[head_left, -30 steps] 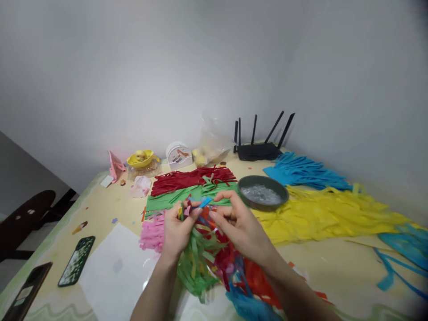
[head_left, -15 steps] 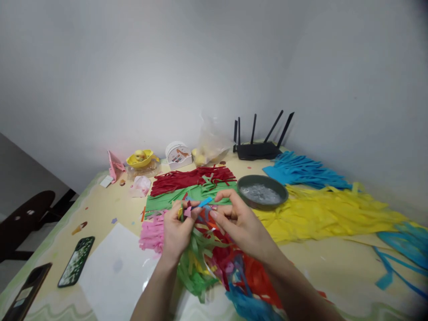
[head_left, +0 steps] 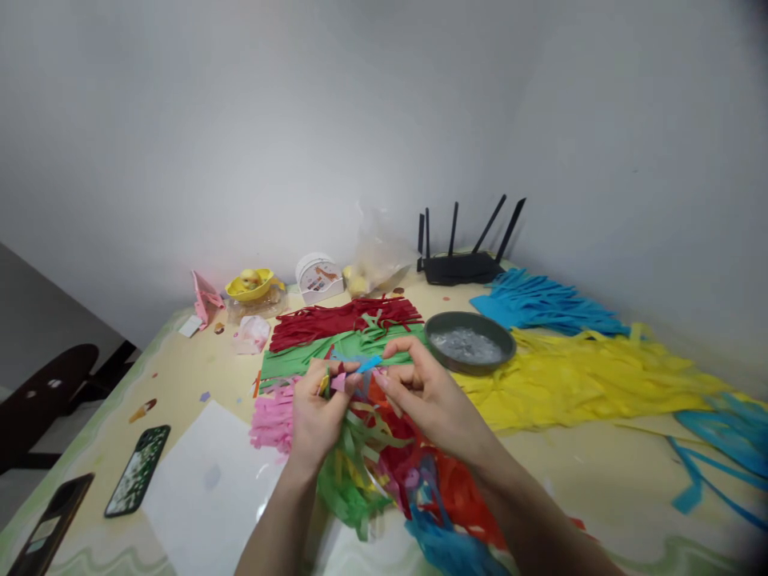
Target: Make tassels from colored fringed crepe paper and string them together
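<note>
My left hand (head_left: 320, 406) is closed in a pinch on a bunch of coloured fabric strips; yellow, dark red, pink and blue ends stick out between its fingers. Opposite it, my right hand (head_left: 427, 400) has its thumb and forefinger curled by the free end of a blue strip (head_left: 370, 364); whether anything is pinched there is too small to make out. Below both hands hangs a multicoloured tassel of strips (head_left: 384, 456) in green, yellow, red, orange and blue. Pink fringe (head_left: 273, 420) lies just left of my left hand.
Green fringe (head_left: 294, 356) and dark red fringe (head_left: 345, 320) lie beyond the hands. A grey bowl (head_left: 470, 368) holds clear plastic bits. Yellow fringe (head_left: 588, 380) and blue fringe (head_left: 546, 304) spread right. A black router (head_left: 461, 270) stands behind; a phone (head_left: 138, 470) and white sheet (head_left: 207, 488) lie left.
Both hands keep nearly the same place and grip. My right fingers have shifted very slightly by the blue strip. The whole view has moved a little.
</note>
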Available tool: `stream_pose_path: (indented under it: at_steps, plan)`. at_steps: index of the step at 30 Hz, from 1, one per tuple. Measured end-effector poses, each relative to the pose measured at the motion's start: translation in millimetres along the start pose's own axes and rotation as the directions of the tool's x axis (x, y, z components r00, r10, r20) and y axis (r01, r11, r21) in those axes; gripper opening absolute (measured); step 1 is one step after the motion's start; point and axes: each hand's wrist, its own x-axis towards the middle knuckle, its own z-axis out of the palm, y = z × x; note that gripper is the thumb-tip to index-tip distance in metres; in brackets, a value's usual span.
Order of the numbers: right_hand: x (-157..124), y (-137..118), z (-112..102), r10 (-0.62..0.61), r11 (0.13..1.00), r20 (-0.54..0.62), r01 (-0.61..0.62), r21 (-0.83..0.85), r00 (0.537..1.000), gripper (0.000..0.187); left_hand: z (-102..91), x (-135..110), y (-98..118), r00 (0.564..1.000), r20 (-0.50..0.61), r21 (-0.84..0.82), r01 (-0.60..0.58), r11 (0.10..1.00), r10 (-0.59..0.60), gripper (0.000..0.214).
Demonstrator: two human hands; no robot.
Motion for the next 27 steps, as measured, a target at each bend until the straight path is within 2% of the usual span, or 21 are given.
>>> stream_pose_path:
  at_steps: [4, 7, 9, 12, 14, 16, 18, 20, 21, 22, 23, 25, 26, 27]
  plan:
    - [4.3, -0.5, -4.5, -0.01, 1.0, -0.014, 0.01, 0.017, 1.0, 0.035, 0.8, 0.7, -2.4, 0.983, 0.082, 0.072, -0.169, 0.983, 0.163, 0.012]
    - [8.6, 0.7, -11.8, -0.002, 1.0, 0.022, 0.002, -0.014, 1.0, 0.025, 0.6, 0.4, -3.2, 0.947, 0.182, 0.123, -0.289, 0.949, 0.265, 0.016]
    - [11.1, 2.6, -15.7, -0.06, 0.993, 0.014, 0.061, -0.106, 0.998, 0.02, 0.1, 0.0, -2.3, 0.927, 0.234, 0.151, -0.334, 0.93, 0.295, 0.019]
    - [11.7, 3.7, -16.7, -0.216, 0.959, -0.079, 0.196, -0.207, 0.973, 0.015, -0.3, -0.5, -0.4, 0.914, 0.255, 0.174, -0.365, 0.914, 0.317, 0.02]
    - [8.3, 0.3, -16.0, -0.269, 0.959, -0.22, 0.238, -0.156, 0.938, 0.012, -0.1, -0.2, -0.5, 0.912, 0.282, 0.178, -0.355, 0.918, 0.298, 0.019]
    - [1.7, -7.5, -18.2, -0.301, 0.948, -0.431, 0.318, -0.035, 0.851, 0.01, -0.1, 1.0, -1.8, 0.918, 0.324, 0.177, -0.298, 0.938, 0.23, 0.018]
    - [-6.7, -17.7, -25.3, -0.334, 0.88, -0.629, 0.472, 0.06, 0.702, 0.009, -0.9, 3.2, -2.9, 0.921, 0.373, 0.14, -0.179, 0.974, 0.115, 0.016]
    - [-14.1, -25.9, -35.2, -0.353, 0.8, -0.745, 0.595, 0.074, 0.567, 0.01, -2.8, 6.3, -2.7, 0.903, 0.429, 0.043, -0.001, 0.999, -0.017, 0.016]
    - [-16.5, -28.0, -39.4, -0.361, 0.79, -0.762, 0.61, 0.055, 0.537, 0.01, -4.1, 7.8, -1.9, 0.891, 0.448, -0.015, 0.091, 0.996, -0.075, 0.018]
    - [-17.7, -28.3, -42.1, -0.369, 0.815, -0.743, 0.579, 0.031, 0.559, 0.009, -5.3, 9.2, -0.8, 0.882, 0.456, -0.069, 0.169, 0.983, -0.119, 0.019]
    - [-17.6, -26.9, -42.6, -0.372, 0.862, -0.684, 0.507, -0.003, 0.627, 0.009, -6.4, 10.2, 0.4, 0.877, 0.456, -0.112, 0.224, 0.968, -0.151, 0.02]
    - [-13.8, -20.7, -36.6, -0.322, 0.946, -0.46, 0.302, -0.117, 0.828, 0.011, -7.7, 11.1, 2.4, 0.871, 0.458, -0.165, 0.277, 0.946, -0.175, 0.021]
    - [-10.6, -16.9, -30.6, -0.272, 0.957, -0.323, 0.22, -0.189, 0.907, 0.012, -7.8, 10.9, 3.1, 0.865, 0.472, -0.18, 0.286, 0.941, -0.172, 0.021]
    - [-7.0, -13.3, -23.6, -0.218, 0.953, -0.196, 0.166, -0.254, 0.956, 0.015, -7.6, 10.5, 3.5, 0.859, 0.485, -0.189, 0.284, 0.94, -0.162, 0.021]
